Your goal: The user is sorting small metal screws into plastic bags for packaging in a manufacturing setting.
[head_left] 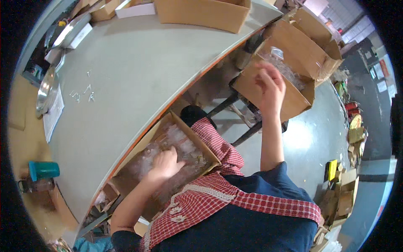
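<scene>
My left hand (166, 163) reaches into a cardboard box (168, 124) on my lap, its fingers spread over clear plastic bags of small parts (184, 147). My right hand (270, 86) is raised over a second, larger cardboard box (294, 105) that stands to my right on a dark stand. That box also holds clear plastic bags (289, 71), and my fingers hover at them; whether they pinch one is unclear. A red checked apron (218, 193) covers my lap under the first box.
A grey worktable (138, 75) with an orange edge lies ahead, with a few small screws (84, 94) on it. Cardboard boxes (201, 14) stand at its far side. A teal container (44, 169) sits at the left. Cartons and clutter (344, 189) line the floor to the right.
</scene>
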`<action>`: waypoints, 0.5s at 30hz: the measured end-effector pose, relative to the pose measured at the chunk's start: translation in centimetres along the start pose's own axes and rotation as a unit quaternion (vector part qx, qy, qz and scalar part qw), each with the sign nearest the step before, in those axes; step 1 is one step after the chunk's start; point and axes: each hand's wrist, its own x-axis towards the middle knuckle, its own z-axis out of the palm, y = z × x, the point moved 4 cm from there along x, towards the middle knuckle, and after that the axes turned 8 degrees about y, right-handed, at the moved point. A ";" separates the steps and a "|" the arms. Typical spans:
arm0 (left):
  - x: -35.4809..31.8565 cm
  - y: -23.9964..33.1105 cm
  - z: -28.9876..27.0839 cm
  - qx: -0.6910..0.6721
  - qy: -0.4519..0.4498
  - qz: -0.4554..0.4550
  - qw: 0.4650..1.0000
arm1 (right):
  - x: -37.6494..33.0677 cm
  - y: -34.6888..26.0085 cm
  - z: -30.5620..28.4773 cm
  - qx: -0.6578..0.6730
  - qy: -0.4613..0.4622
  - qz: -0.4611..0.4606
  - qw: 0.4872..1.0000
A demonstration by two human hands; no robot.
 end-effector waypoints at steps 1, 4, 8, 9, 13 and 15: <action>0.3 -1.8 3.2 0.042 -0.035 0.012 0.998 | 0.0 0.5 -0.1 -0.066 0.007 0.009 0.998; 1.5 -2.9 4.8 0.049 -0.061 0.053 0.996 | -1.7 4.9 0.1 -0.060 -0.097 0.114 0.987; 1.4 -4.2 3.4 0.006 -0.017 0.015 1.000 | -4.3 7.0 4.2 -0.074 -0.219 0.190 0.954; 1.1 -4.6 2.9 -0.005 -0.005 0.003 1.000 | -4.7 6.9 5.4 -0.073 -0.243 0.170 0.952; -1.3 -5.7 -1.2 -0.169 0.084 -0.036 0.981 | -7.4 6.7 10.0 -0.072 -0.340 0.139 0.927; -3.1 -5.3 -4.4 -0.343 0.152 -0.039 0.926 | -9.6 6.6 12.0 -0.083 -0.413 0.133 0.897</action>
